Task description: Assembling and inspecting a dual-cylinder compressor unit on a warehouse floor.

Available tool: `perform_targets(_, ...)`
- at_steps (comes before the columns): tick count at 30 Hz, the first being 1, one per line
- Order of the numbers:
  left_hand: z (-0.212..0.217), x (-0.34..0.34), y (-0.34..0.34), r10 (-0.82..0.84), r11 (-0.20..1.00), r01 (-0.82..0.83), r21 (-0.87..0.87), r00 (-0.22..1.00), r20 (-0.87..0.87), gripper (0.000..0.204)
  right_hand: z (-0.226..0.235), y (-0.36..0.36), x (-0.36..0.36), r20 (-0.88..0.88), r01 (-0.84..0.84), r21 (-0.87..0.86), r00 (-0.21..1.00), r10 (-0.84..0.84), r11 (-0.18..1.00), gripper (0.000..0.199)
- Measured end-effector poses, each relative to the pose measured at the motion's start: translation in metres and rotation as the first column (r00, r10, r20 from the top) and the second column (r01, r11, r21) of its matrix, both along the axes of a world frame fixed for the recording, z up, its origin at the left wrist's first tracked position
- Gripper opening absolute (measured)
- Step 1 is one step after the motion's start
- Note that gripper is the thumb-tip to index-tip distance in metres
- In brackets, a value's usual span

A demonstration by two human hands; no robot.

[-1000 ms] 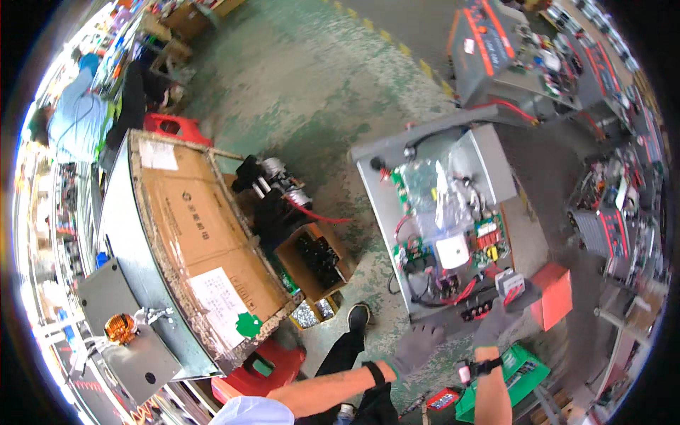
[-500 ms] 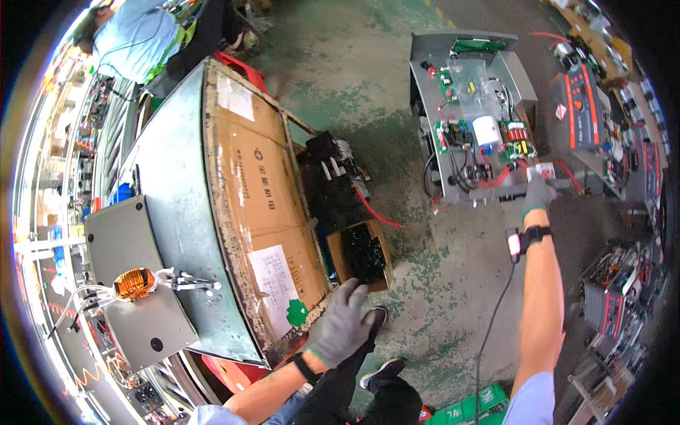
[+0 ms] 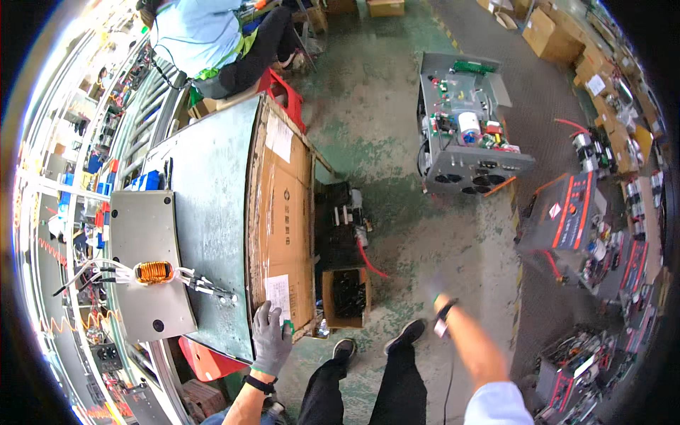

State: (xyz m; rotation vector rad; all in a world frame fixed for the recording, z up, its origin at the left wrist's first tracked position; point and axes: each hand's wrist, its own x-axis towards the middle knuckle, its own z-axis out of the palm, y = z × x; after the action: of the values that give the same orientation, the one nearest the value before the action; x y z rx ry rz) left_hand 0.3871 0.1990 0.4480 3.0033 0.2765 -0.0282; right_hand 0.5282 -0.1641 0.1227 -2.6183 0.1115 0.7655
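My left hand (image 3: 270,341), in a grey glove, lies against the near corner of a workbench (image 3: 212,170). Its fingers are stretched out over the cardboard side panel (image 3: 283,219), by a white paper sheet (image 3: 278,290). My right hand (image 3: 438,289) is smeared by motion above the floor, and its fingers cannot be made out. A black wristband with a cable sits on that wrist. On the bench, a copper-wound coil (image 3: 154,273) with white leads rests on a grey metal plate (image 3: 145,312). Farther right stands an open grey metal chassis (image 3: 478,159) holding circuit boards and a white cylinder.
Under the bench's right side is a carton of black parts (image 3: 346,297), with a red cable (image 3: 372,262) nearby. Grey-and-orange machines (image 3: 563,212) line the right. At the upper left a person in light blue (image 3: 205,42) sits by a red stool (image 3: 287,99).
My right hand has left the chassis's near edge and swung down and left. My left hand has come onto the bench corner. The view has shifted, showing the chassis's front panel.
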Motion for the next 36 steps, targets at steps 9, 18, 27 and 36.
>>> perform_targets(9, 0.046, 0.040, 0.014, 0.137, 0.982, -0.155, 0.104, 0.978, 0.158, 0.056, 0.041, -0.143, -0.314, -0.401, -0.397, 0.052, 0.832, 0.383, 0.917, 0.034)
perform_targets(18, -0.020, 0.152, 0.042, 0.236, 0.958, -0.222, 0.180, 0.970, -0.063, 0.081, -0.052, -0.327, -0.177, -0.352, -0.539, -0.249, 0.824, 0.444, 0.804, 0.047)
perform_targets(27, 0.006, 0.128, 0.076, 0.259, 0.948, -0.244, 0.204, 0.964, -0.053, 0.072, 0.028, -0.100, 0.013, -0.159, -0.093, -0.029, 0.983, 0.088, 0.995, 0.049)
perform_targets(36, 0.018, 0.130, 0.074, 0.258, 0.966, -0.257, -0.018, 0.959, 0.115, 0.061, 0.091, 0.125, -0.036, -0.191, -0.466, 0.113, 0.857, 0.479, 0.878, 0.028)
